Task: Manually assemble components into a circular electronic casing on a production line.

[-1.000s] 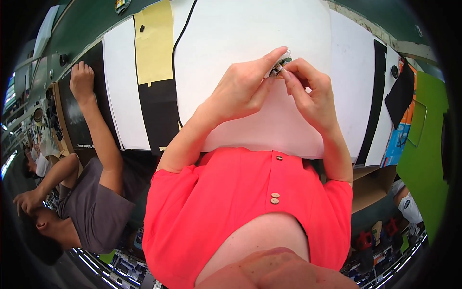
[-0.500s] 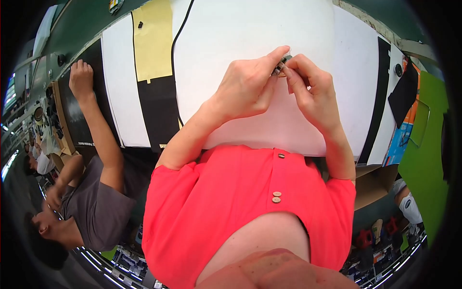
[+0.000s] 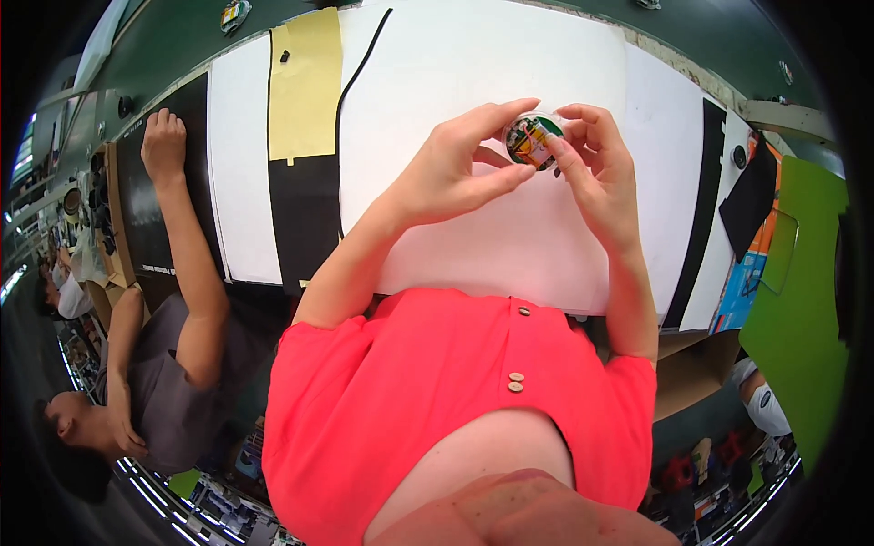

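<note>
Between my two hands, above the white work surface (image 3: 482,55), is a small round electronic module (image 3: 524,138). Its open face is turned up and shows a green circuit board, fine wires and a yellow and silver part in the middle. My left hand (image 3: 469,159) grips its left rim between thumb and fingers. My right hand (image 3: 596,168) curls round the right rim, its thumb resting on the parts inside. A small dark bit shows under the right thumb; what it is I cannot make out.
Left of me lie a yellow sheet (image 3: 305,91) and a black panel (image 3: 305,209), with a black cord (image 3: 350,82) beside them. A co-worker's fist (image 3: 164,146) rests on a black mat farther left. Another module (image 3: 234,15) lies on the green surface beyond. A green board (image 3: 801,273) stands right.
The module has turned from edge-on to face up, so its inside shows. My fingers have spread from a tight pinch to hold its rim. The co-worker's other hand has lowered.
</note>
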`<state>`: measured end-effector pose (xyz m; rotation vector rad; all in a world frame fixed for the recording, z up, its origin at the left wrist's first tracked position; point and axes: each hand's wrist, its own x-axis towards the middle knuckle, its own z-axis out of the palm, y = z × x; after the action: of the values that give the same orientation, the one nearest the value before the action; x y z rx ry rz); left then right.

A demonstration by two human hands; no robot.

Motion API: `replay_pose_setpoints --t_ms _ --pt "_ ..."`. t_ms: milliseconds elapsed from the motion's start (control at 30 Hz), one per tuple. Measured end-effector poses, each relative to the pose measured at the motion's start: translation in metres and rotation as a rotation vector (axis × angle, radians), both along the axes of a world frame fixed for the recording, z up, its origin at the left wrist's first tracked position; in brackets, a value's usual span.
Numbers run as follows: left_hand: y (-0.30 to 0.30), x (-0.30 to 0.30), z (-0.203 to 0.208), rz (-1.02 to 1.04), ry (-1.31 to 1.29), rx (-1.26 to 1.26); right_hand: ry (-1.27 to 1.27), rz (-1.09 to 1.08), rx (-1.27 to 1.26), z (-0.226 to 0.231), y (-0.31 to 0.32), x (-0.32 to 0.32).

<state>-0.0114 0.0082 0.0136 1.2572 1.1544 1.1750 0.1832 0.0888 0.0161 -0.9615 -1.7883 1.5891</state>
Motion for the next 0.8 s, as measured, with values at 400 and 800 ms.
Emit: replay_pose_setpoints --t_ms 400,800 --pt "-0.003 0.002 -0.004 0.051 0.174 0.074 -0.077 -0.015 0.143 -0.001 -0.014 -0.013" --pt "-0.009 0.013 -0.009 0.143 0.309 0.109 -0.083 -0.064 0.078 -0.005 -0.019 -0.018"
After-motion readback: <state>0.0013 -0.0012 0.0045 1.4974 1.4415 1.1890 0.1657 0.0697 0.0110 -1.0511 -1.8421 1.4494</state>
